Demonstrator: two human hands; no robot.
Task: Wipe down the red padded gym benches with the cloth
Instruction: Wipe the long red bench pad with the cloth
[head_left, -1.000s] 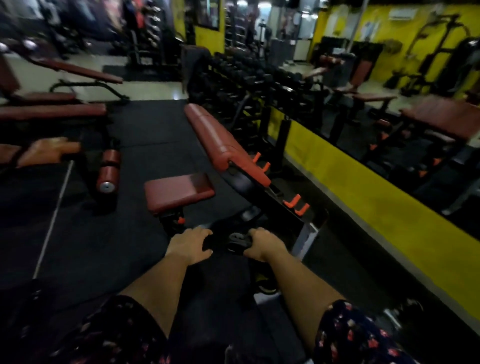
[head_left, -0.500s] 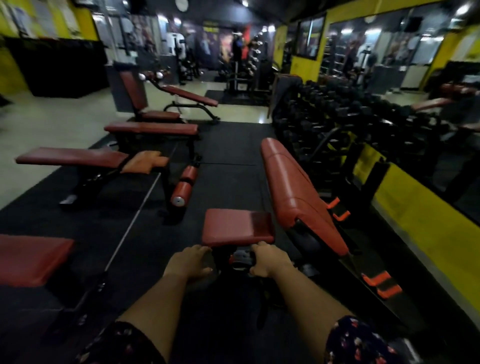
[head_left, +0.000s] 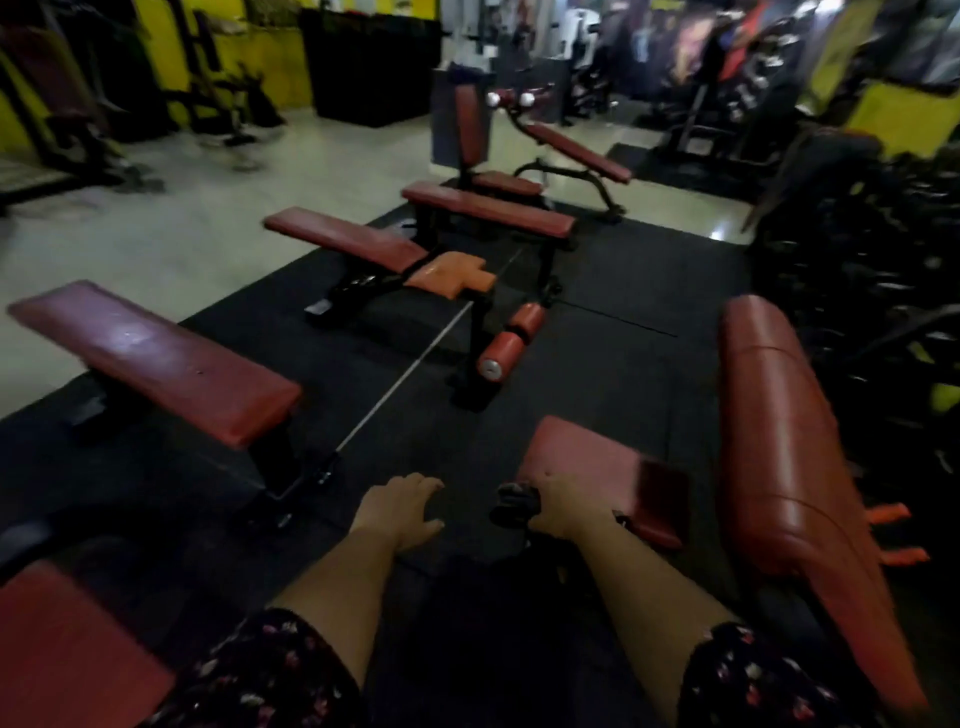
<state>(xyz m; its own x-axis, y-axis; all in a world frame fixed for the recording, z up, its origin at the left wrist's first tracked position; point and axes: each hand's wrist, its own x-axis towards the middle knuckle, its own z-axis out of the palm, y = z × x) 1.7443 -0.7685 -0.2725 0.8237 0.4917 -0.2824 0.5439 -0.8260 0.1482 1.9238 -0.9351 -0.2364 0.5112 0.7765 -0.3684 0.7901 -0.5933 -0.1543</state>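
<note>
The right hand (head_left: 563, 506) grips a dark bunched cloth (head_left: 511, 501) at the near edge of the small red seat pad (head_left: 597, 462). The left hand (head_left: 397, 506) hangs loose beside it, holding nothing. Wiping of this pad seems just starting; next the cloth must sweep across it, then along the long backrest (head_left: 779, 441).

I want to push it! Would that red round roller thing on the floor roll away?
Probably not. The red roller looks fixed to a black frame, with a second roller behind it. Its padded cover would likely feel squashy, not slippery.
</note>
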